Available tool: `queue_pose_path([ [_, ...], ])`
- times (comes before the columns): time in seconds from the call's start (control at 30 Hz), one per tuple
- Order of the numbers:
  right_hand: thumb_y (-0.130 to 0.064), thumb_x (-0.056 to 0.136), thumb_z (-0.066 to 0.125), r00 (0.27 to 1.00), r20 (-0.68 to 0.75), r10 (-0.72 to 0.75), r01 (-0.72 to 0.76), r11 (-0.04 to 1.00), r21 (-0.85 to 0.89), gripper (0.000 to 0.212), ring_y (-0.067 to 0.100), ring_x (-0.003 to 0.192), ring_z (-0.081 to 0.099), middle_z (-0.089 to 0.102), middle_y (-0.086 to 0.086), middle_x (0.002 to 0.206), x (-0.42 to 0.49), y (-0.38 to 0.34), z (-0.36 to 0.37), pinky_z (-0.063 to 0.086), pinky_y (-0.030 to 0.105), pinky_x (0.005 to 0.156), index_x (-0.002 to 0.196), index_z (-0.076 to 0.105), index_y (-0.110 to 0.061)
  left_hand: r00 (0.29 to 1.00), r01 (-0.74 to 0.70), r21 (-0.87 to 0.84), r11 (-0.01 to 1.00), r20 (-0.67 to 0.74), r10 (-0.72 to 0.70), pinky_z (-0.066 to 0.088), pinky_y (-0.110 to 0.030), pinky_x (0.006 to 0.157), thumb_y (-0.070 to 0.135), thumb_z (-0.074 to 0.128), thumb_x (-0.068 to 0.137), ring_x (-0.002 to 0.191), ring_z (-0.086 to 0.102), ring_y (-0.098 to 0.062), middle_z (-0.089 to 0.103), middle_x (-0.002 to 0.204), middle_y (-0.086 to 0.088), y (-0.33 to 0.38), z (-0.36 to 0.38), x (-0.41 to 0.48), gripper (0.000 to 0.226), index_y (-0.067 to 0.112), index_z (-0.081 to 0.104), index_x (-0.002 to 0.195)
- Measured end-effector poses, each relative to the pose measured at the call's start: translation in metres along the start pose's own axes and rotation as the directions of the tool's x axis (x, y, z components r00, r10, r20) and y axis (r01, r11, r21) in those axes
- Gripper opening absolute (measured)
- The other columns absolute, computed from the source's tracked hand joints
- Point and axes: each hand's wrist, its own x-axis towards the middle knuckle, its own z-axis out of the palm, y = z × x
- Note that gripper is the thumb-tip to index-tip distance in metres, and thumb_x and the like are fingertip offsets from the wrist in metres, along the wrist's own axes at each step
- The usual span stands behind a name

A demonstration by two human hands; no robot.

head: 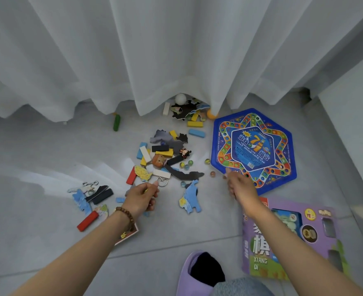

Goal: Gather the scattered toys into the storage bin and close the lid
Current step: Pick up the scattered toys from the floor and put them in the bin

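Note:
Toys lie scattered on the grey floor: coloured wooden blocks (165,153), puzzle pieces (190,198), glass marbles (186,165), a doll head (158,160) and a small figurine (185,152). A blue hexagonal game board (254,149) lies to the right of them. My right hand (239,186) grips that board's lower-left edge, thumb on the rim. With curled fingers, my left hand (141,197) pinches the edge of a metal wire ring (162,181). No storage bin is in view.
White curtains (176,60) hang to the floor behind the pile, half hiding a white ball (180,98) and an orange ball (211,114). A purple game box (283,240) lies at the right. My slippered foot (198,272) is at the bottom. A green piece (116,122) lies apart at the left.

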Motion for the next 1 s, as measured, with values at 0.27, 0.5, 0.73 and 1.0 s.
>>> queue_pose_path([
  [0.27, -0.037, 0.095, 0.049, 0.981, 0.097, 0.167, -0.179, 0.975, 0.135, 0.033, 0.011, 0.053, 0.038, 0.046, 0.001, 0.064, 0.005, -0.014, 0.026, 0.032, 0.021, 0.048, 0.076, 0.056, -0.011, 1.0, 0.014, 0.034, 0.999, 0.007, -0.014, 0.044, -0.012, 0.042, 0.035, 0.046, 0.095, 0.056, 0.042, -0.013, 0.047, 0.066, -0.004, -0.002, -0.001, 0.001, 0.03, 0.009, 0.054, 0.08],
  [0.5, -0.031, 0.087, 0.064, 0.987, -0.04, -0.157, 0.139, 0.945, -0.295, 0.02, 0.009, 0.074, 0.053, 0.057, -0.006, 0.082, 0.01, 0.001, 0.028, 0.034, 0.017, 0.054, 0.101, 0.061, -0.017, 1.0, 0.02, 0.04, 0.999, 0.0, -0.02, 0.044, -0.013, 0.042, 0.034, 0.045, 0.095, 0.055, 0.041, -0.013, 0.046, 0.066, -0.004, -0.002, -0.002, 0.0, 0.031, 0.009, 0.053, 0.079],
  [0.73, -0.029, 0.088, 0.062, 0.965, 0.006, -0.262, 0.223, 0.806, -0.548, 0.019, 0.005, 0.068, 0.047, 0.054, -0.006, 0.079, 0.015, 0.016, 0.026, 0.036, 0.018, 0.055, 0.103, 0.06, -0.017, 0.999, -0.026, 0.037, 0.999, -0.034, 0.028, 0.047, -0.016, 0.048, 0.036, 0.047, 0.094, 0.057, 0.044, -0.012, 0.049, 0.069, -0.003, -0.002, -0.008, -0.002, 0.032, 0.01, 0.056, 0.079],
  [1.0, -0.023, 0.097, 0.046, 0.976, 0.101, 0.192, -0.191, 0.981, -0.024, 0.019, 0.012, 0.051, 0.039, 0.046, 0.002, 0.063, -0.032, -0.032, 0.075, 0.032, 0.023, 0.046, 0.096, 0.057, -0.008, 0.995, -0.09, 0.016, 0.996, -0.047, 0.09, 0.039, -0.016, 0.043, 0.034, 0.049, 0.094, 0.049, 0.037, -0.009, 0.045, 0.06, 0.001, 0.026, -0.062, -0.054, 0.032, 0.01, 0.052, 0.073],
])
